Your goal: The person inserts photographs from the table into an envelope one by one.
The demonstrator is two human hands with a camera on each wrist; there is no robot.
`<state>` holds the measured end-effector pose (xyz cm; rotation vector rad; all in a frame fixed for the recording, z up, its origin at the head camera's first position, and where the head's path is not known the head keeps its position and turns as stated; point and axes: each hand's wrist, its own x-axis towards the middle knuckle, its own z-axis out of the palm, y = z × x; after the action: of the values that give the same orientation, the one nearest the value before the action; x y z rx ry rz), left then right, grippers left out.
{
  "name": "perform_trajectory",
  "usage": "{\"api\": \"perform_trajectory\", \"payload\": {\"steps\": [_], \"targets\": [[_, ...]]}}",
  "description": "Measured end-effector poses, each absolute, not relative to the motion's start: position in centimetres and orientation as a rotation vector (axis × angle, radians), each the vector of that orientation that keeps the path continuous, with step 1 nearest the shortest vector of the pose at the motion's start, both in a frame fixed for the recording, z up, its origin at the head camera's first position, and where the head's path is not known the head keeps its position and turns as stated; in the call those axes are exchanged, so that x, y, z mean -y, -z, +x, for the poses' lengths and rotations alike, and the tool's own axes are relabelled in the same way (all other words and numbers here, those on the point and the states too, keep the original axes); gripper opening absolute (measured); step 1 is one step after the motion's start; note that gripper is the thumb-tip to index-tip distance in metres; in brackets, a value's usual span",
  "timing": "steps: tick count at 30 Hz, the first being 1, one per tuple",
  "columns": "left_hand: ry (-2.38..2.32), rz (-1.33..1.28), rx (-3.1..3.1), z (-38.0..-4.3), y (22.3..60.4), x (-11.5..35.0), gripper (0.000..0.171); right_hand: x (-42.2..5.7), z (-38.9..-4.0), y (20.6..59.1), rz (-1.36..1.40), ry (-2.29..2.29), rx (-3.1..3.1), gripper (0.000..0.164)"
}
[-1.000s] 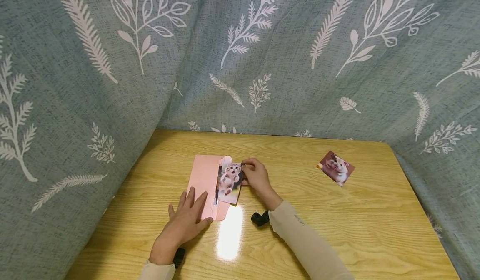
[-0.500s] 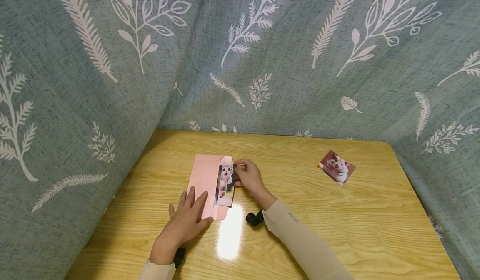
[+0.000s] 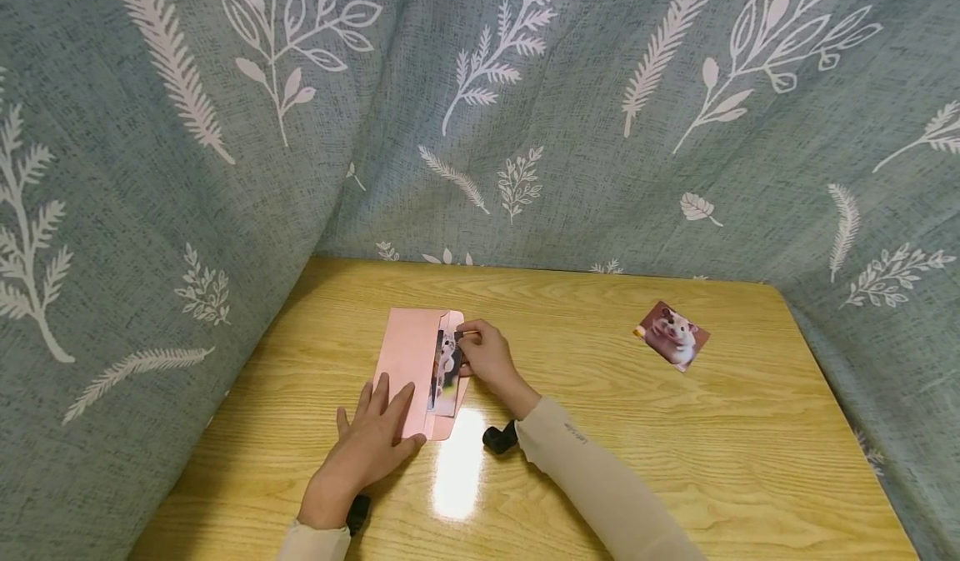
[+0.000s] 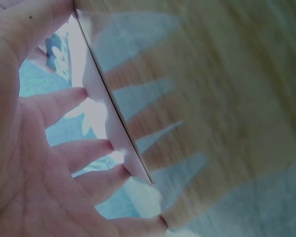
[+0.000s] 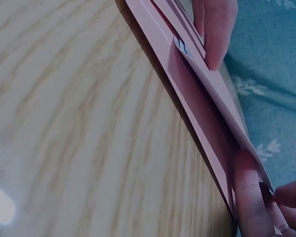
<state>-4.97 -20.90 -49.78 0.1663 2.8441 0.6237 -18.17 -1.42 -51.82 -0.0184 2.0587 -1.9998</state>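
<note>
A pink envelope [image 3: 408, 336] lies on the table with its flap side to the right. My left hand [image 3: 371, 440] rests on its lower left part, fingers spread and straight; in the left wrist view the fingertips [image 4: 106, 145] touch the envelope. At the opening, a kitten photo [image 3: 447, 378] sits partly inside, its right part still showing over the flap. My right hand [image 3: 491, 357] pinches the photo's right edge between thumb and fingers. In the right wrist view a finger [image 5: 249, 192] is under the photo [image 5: 217, 94], above the flap [image 5: 187, 94].
Another photo, of a hamster-like animal [image 3: 672, 336], lies face up on the right side of the wooden table [image 3: 600, 361]. A leafy blue-green cloth [image 3: 420, 127] hangs behind and at both sides.
My right hand has moved left, sliding the kitten photo further into the envelope, so less of it shows. The left hand has stayed in place on the envelope.
</note>
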Motion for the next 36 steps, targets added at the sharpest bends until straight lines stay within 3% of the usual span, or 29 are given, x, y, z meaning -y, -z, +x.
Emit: {"api": "perform_trajectory", "payload": {"steps": [20, 36], "targets": [[-0.626, 0.151, -2.826, -5.1, 49.8, 20.8, 0.077, 1.1, -17.5, 51.8, -0.027, 1.975, -2.092, 0.025], [-0.612, 0.147, -2.826, -5.1, 49.7, 20.8, 0.078, -1.2, -14.0, 51.5, -0.105, 1.954, -1.894, 0.035]]}}
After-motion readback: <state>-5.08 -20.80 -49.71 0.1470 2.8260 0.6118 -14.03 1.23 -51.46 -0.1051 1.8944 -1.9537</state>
